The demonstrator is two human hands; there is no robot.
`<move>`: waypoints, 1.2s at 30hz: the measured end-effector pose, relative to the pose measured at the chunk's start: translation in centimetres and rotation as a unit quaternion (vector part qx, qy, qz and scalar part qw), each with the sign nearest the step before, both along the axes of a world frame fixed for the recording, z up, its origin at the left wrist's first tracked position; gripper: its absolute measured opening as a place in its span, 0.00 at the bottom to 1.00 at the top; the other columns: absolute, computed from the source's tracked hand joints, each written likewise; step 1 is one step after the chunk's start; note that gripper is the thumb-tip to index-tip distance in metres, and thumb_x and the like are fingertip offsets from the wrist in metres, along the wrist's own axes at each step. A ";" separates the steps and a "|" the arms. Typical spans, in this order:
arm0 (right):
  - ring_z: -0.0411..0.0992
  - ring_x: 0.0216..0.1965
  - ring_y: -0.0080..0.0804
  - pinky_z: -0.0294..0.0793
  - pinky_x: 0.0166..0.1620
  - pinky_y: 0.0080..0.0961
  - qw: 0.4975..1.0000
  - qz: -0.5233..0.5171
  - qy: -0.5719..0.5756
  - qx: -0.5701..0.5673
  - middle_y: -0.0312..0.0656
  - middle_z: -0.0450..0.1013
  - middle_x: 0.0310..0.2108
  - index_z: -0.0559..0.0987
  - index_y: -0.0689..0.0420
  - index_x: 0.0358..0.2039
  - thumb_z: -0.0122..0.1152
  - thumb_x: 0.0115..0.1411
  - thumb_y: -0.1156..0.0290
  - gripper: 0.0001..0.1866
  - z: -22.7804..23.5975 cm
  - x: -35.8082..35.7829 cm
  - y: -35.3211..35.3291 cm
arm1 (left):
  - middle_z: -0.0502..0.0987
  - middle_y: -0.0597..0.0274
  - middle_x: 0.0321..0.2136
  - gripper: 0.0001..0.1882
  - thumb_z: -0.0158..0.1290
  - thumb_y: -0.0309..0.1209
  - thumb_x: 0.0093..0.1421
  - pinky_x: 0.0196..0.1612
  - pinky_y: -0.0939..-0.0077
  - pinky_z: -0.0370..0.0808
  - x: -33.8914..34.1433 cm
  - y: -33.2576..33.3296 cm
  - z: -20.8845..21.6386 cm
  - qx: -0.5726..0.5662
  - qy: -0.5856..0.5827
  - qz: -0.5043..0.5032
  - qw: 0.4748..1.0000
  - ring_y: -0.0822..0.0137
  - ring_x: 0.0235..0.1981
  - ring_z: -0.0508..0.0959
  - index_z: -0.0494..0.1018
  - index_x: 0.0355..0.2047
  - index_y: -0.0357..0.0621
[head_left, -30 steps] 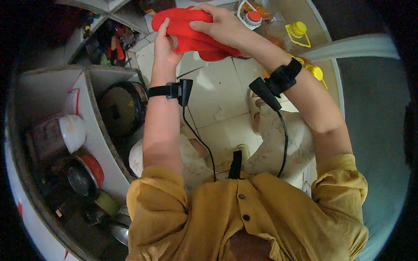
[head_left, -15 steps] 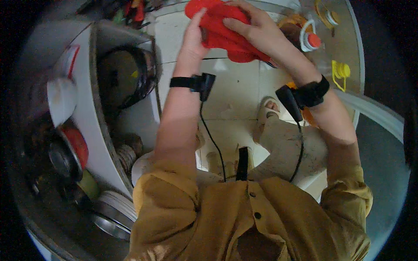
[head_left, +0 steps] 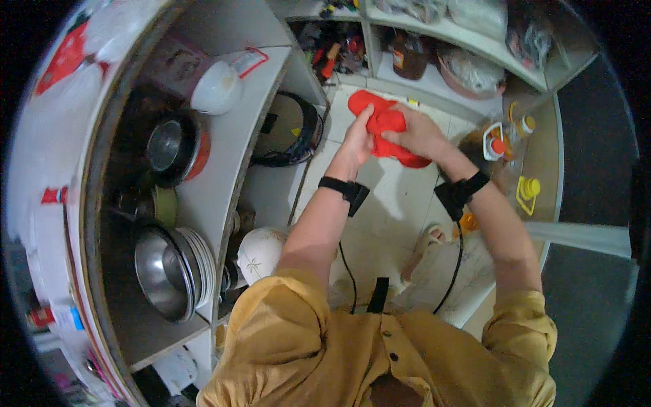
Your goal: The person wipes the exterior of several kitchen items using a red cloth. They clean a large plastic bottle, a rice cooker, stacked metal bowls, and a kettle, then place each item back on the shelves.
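1. Head view: one red cloth [head_left: 386, 123], soft and bunched, held over the pale tiled floor [head_left: 390, 203], in the far middle of the scene.
2. Principal relation: cloth lies between the person's two hands, right of the left hand [head_left: 359, 133] and left of the right hand [head_left: 422, 134]. Neither hand is clearly the nearer; both touch it.
3. Long axis: slanting, from a rounded lobe at far left, past the left thumb, to a loose end at near right, which droops beneath the right hand.
4. Grip, left: grasping the cloth by its left side, thumb uppermost; the fingers are mostly hidden.
5. Grip, right: grasping the cloth from the right, thumb laid across its upper face; the remaining fingers cannot be made out fully.
6. Pose, left: forearm [head_left: 313, 234] reaching from near left toward the far middle, black wrist strap [head_left: 333, 184] fitted.
7. Pose, right: forearm [head_left: 505, 227] bent inward from near right, similarly strapped.
8. Surroundings: red-capped bottle [head_left: 497, 147] right of the right hand, apart from it; shelf unit [head_left: 234, 159] to the left, holding a white bowl [head_left: 215, 88].
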State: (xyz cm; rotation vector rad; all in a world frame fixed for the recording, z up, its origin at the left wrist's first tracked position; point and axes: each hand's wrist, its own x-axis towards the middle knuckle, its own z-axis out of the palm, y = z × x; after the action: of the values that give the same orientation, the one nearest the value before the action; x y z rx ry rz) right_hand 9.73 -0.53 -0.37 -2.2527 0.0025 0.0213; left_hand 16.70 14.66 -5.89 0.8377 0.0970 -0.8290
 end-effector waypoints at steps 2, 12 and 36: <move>0.76 0.45 0.48 0.74 0.49 0.38 1.000 0.016 0.005 -0.011 0.52 0.77 0.42 0.73 0.55 0.52 0.65 0.52 0.56 0.29 -0.3 0.6 1.2 | 0.72 0.57 0.56 0.28 0.44 0.54 0.67 0.60 0.56 0.67 -1.1 1.8 -0.7 -0.020 0.011 0.060 0.998 0.58 0.56 0.72 0.67 0.58 0.49; 0.77 0.40 0.36 0.78 0.44 0.33 0.903 -0.081 0.078 0.415 0.45 0.78 0.40 0.75 0.61 0.47 0.64 0.59 0.67 0.18 -4.6 5.8 9.4 | 0.72 0.55 0.48 0.32 0.38 0.59 0.67 0.57 0.47 0.69 3.6 12.9 -12.7 0.069 0.212 0.378 0.899 0.54 0.51 0.72 0.66 0.55 0.43; 0.76 0.47 0.40 0.79 0.48 0.38 0.727 -0.138 0.178 0.648 0.50 0.74 0.49 0.69 0.64 0.56 0.62 0.61 0.66 0.25 -11.0 5.0 7.2 | 0.76 0.48 0.48 0.21 0.43 0.33 0.57 0.53 0.36 0.72 8.6 19.7 -24.6 -0.020 0.205 0.354 0.912 0.45 0.49 0.75 0.71 0.48 0.37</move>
State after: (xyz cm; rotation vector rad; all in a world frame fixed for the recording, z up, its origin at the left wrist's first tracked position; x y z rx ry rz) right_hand 14.70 6.71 -11.37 -0.7791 0.4063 0.2230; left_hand 25.32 34.38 -30.50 0.5122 0.7124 -0.2996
